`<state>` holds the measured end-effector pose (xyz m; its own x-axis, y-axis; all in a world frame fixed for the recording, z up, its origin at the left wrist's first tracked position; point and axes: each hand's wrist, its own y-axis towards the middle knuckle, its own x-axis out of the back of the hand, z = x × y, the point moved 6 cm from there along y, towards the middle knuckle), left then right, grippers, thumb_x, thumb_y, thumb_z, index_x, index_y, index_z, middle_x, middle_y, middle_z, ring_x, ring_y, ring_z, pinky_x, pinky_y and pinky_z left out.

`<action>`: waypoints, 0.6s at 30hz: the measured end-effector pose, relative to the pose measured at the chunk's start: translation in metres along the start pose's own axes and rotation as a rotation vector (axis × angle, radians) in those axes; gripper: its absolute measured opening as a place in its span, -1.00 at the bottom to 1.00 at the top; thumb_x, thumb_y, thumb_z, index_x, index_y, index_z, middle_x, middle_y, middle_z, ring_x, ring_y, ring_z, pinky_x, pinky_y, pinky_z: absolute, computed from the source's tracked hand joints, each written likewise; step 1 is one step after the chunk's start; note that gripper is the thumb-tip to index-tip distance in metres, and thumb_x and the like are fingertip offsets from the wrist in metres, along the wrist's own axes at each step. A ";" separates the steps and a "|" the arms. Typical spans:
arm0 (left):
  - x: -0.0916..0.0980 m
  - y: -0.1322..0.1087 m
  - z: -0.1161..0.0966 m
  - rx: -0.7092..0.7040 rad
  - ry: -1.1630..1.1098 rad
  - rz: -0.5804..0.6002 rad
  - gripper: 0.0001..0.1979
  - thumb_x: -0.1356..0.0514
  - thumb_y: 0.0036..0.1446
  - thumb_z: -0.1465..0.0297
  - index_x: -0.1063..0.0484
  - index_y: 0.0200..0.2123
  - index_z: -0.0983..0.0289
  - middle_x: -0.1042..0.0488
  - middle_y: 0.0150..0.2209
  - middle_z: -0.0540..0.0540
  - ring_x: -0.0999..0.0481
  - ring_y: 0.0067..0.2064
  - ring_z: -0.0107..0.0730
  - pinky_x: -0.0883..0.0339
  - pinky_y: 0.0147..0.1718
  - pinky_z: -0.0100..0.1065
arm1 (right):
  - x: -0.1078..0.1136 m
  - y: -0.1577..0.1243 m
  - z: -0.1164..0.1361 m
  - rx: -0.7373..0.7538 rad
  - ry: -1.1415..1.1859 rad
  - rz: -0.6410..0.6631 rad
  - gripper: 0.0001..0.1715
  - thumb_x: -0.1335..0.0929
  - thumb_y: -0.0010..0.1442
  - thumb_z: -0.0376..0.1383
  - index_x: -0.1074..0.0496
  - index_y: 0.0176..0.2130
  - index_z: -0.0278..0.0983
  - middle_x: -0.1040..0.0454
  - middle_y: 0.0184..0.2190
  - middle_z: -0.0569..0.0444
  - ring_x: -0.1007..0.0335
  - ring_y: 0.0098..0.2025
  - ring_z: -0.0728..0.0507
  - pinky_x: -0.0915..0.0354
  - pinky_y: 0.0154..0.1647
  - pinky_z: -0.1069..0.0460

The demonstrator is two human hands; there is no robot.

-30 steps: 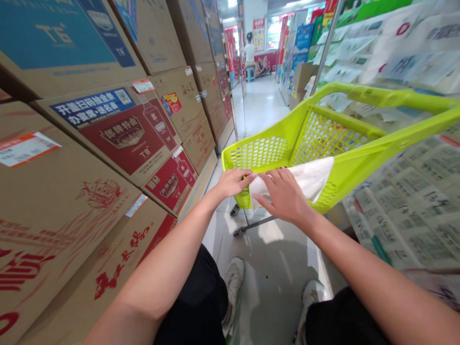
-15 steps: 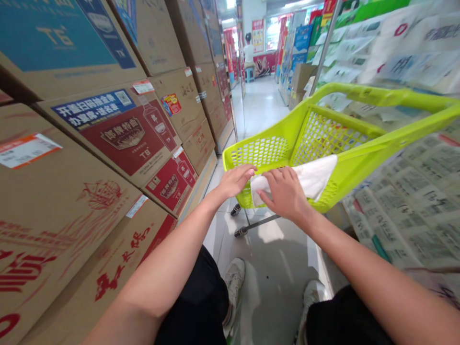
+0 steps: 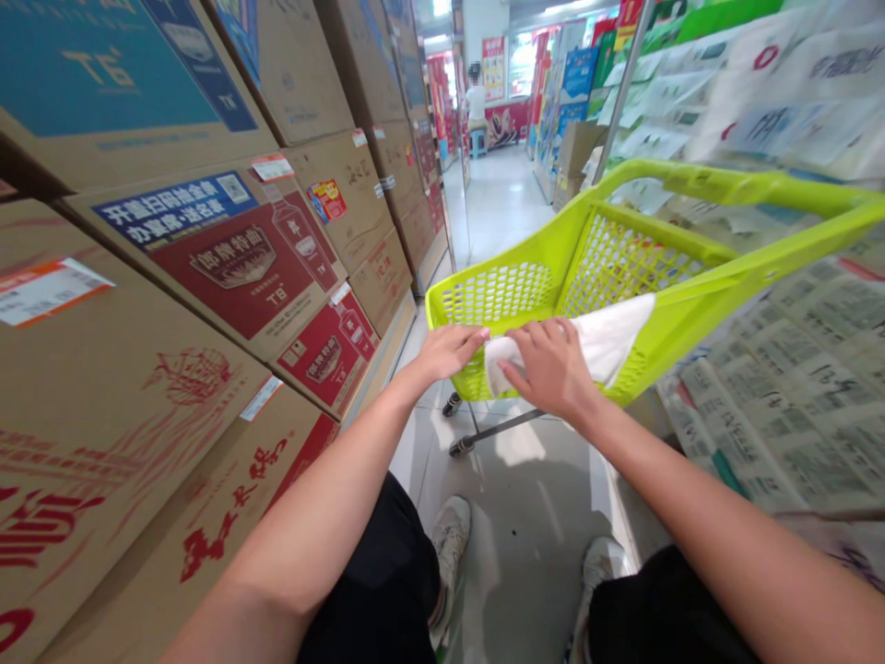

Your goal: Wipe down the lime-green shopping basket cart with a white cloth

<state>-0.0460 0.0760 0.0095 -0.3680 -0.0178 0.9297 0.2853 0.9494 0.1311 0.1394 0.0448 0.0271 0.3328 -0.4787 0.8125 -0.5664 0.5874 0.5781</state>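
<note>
A lime-green plastic shopping cart (image 3: 698, 327) stands side-on in front of me, its handle end toward the right. A white cloth (image 3: 618, 339) is draped over the near top rim of the basket and hangs down its outer side. My right hand (image 3: 549, 364) is closed over the cloth on that rim, fingers on the inner side and thumb outside. To its left, my left hand (image 3: 453, 350) is wrapped over the rim near the cart's front corner, its fingertips close to the cloth's end. The palms' undersides are hidden.
Stacked cardboard cartons (image 3: 241, 267) line the left side. On the right are piles of white plastic-wrapped packs (image 3: 795, 378). A metal post (image 3: 626, 88) rises behind the cart. Farther down the tiled aisle, a person (image 3: 476, 100) is near a blue stool (image 3: 477, 142).
My right hand has shifted slightly to the right along the rim, and the cloth moved a little with it. My left hand stays nearly in place.
</note>
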 end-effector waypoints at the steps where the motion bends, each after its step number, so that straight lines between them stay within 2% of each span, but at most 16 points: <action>1: 0.001 0.000 0.000 -0.003 -0.005 -0.003 -0.29 0.27 0.47 -0.06 -0.61 0.00 0.11 -0.67 0.01 0.07 -0.61 0.05 -0.13 -0.40 -0.01 -0.21 | -0.001 0.000 0.011 0.050 0.030 0.025 -0.37 -0.21 0.42 0.04 -0.45 0.20 -0.31 -0.50 0.02 -0.21 -0.22 0.07 -0.38 0.01 0.22 -0.25; 3: 0.002 -0.001 0.001 0.000 -0.016 0.001 -0.31 0.26 0.47 -0.04 -0.61 0.00 0.11 -0.66 0.05 0.07 -0.60 0.08 -0.14 -0.40 0.01 -0.21 | -0.002 0.002 0.012 0.087 0.061 0.056 -0.38 -0.19 0.44 0.03 -0.45 0.21 -0.30 -0.52 0.00 -0.19 -0.25 0.04 -0.36 -0.03 0.17 -0.22; 5: 0.002 -0.002 0.003 0.010 -0.026 0.017 -0.30 0.26 0.48 -0.03 -0.62 -0.01 0.11 -0.66 0.05 0.05 -0.60 0.08 -0.14 -0.39 0.03 -0.21 | 0.000 0.003 -0.014 0.031 0.037 0.056 -0.47 -0.16 0.46 -0.03 -0.54 0.02 -0.28 -0.54 -0.17 -0.14 -0.27 -0.07 -0.32 -0.06 0.05 -0.18; 8: -0.001 -0.003 0.003 0.024 -0.038 0.024 -0.29 0.27 0.48 -0.04 -0.63 0.01 0.11 -0.67 0.04 0.05 -0.61 0.07 -0.14 -0.39 0.02 -0.20 | 0.005 0.003 -0.061 -0.131 -0.052 -0.009 -0.49 -0.14 0.47 -0.09 -0.53 -0.26 -0.24 -0.51 -0.35 -0.11 -0.25 -0.17 -0.30 -0.06 -0.04 -0.17; 10: -0.002 -0.002 0.001 0.030 -0.024 0.010 -0.28 0.27 0.47 -0.06 -0.63 0.01 0.11 -0.67 0.03 0.07 -0.61 0.06 -0.12 -0.39 -0.02 -0.20 | 0.006 0.002 -0.066 -0.180 -0.089 -0.059 -0.51 -0.14 0.46 -0.13 -0.52 -0.30 -0.23 -0.51 -0.35 -0.11 -0.25 -0.16 -0.31 -0.05 -0.01 -0.19; 12: -0.003 -0.001 -0.001 0.025 0.006 -0.003 -0.25 0.28 0.46 -0.09 -0.64 -0.02 0.12 -0.68 -0.01 0.09 -0.62 0.03 -0.10 -0.39 -0.08 -0.20 | 0.004 0.000 -0.044 -0.151 -0.091 -0.070 -0.55 -0.16 0.45 -0.14 -0.53 -0.23 -0.23 -0.52 -0.28 -0.12 -0.25 -0.11 -0.32 -0.04 0.07 -0.22; 14: -0.002 0.000 -0.003 0.004 0.021 -0.012 -0.24 0.29 0.45 -0.10 -0.64 -0.04 0.12 -0.69 -0.04 0.09 -0.63 0.00 -0.11 -0.38 -0.12 -0.22 | 0.000 -0.001 -0.007 -0.072 -0.053 -0.044 -0.55 -0.19 0.44 -0.08 -0.53 -0.04 -0.26 -0.52 -0.14 -0.16 -0.25 -0.02 -0.36 -0.01 0.18 -0.26; 16: 0.000 0.000 -0.003 -0.019 0.015 -0.011 -0.26 0.28 0.46 -0.09 -0.63 -0.03 0.12 -0.68 -0.03 0.08 -0.62 0.00 -0.14 -0.36 -0.13 -0.24 | -0.002 -0.001 0.024 0.011 0.011 -0.013 -0.42 -0.22 0.42 0.02 -0.46 0.17 -0.30 -0.49 0.03 -0.21 -0.23 0.09 -0.40 0.02 0.25 -0.28; 18: 0.002 -0.001 -0.003 -0.031 0.007 -0.001 -0.30 0.25 0.46 -0.09 -0.62 -0.03 0.11 -0.68 -0.02 0.06 -0.61 0.00 -0.16 -0.35 -0.14 -0.25 | -0.003 0.000 0.031 0.065 0.067 0.025 -0.37 -0.20 0.43 0.04 -0.42 0.24 -0.29 -0.49 0.06 -0.20 -0.24 0.11 -0.38 0.00 0.25 -0.25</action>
<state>-0.0449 0.0742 0.0124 -0.3626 -0.0212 0.9317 0.3122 0.9392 0.1428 0.1148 0.0256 0.0226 0.3667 -0.4186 0.8308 -0.6218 0.5540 0.5536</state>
